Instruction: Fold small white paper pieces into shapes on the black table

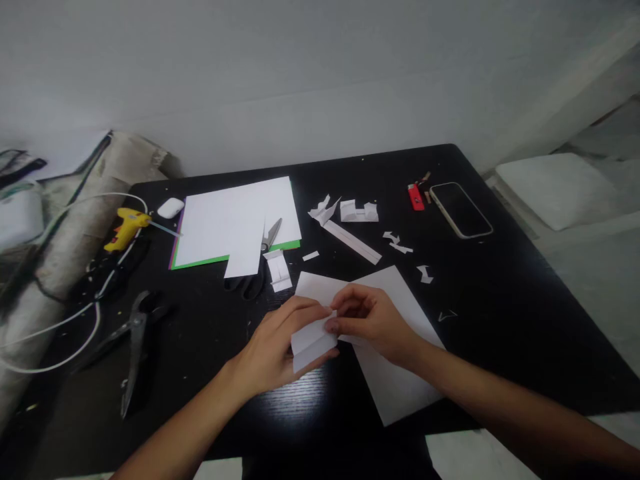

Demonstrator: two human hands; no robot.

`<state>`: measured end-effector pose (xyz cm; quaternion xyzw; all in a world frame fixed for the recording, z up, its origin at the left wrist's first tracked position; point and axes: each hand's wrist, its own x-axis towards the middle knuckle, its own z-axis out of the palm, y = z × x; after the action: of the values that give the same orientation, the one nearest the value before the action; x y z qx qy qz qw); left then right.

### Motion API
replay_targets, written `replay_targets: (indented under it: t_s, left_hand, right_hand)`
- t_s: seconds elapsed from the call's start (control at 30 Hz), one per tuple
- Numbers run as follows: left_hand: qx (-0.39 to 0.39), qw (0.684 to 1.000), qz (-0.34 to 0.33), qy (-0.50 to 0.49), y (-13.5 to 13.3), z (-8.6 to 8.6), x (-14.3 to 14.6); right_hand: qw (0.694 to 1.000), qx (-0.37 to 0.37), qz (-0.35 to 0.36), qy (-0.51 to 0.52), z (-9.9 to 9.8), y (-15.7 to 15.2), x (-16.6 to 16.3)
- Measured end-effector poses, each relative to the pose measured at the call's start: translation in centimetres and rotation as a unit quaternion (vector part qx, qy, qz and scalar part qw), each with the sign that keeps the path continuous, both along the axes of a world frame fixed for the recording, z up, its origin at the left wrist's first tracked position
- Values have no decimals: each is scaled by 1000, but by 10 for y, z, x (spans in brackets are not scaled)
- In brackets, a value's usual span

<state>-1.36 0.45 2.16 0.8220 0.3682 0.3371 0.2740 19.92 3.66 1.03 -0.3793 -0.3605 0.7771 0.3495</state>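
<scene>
My left hand (277, 350) and my right hand (373, 320) meet above the near middle of a black table (500, 300). Both pinch a small folded piece of white paper (311, 343); the left fingers wrap it from below, the right thumb and fingers press its top edge. Beneath the hands lies a larger white sheet (395, 380), partly hidden by my right hand and wrist. Scissors (267, 243) lie just beyond, half under a stack of white sheets (235, 223) with green and purple edges.
A yellow glue gun (125, 227), a white earbud case (171, 208), pliers (135, 337) and white cable sit at the left. Paper scraps (357, 212), a paper strip (353, 241), a red lighter (415, 197) and a phone (461, 209) lie at the back right.
</scene>
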Motion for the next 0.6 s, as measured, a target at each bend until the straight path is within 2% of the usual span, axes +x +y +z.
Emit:
replay_targets:
  t_s: [0.23,0.4,0.6]
  left_hand:
    - [-92,994,22,-62,4,-7,4]
    - [-191,976,47,-96,7,-14,9]
    - [-278,948,60,-143,4,-13,8]
  right_hand:
    - [998,-58,-13,0,-5,0,-2]
    - [993,-121,-8,4,-4,1,-3]
    - [991,-135,-22,4,-3,4,-3]
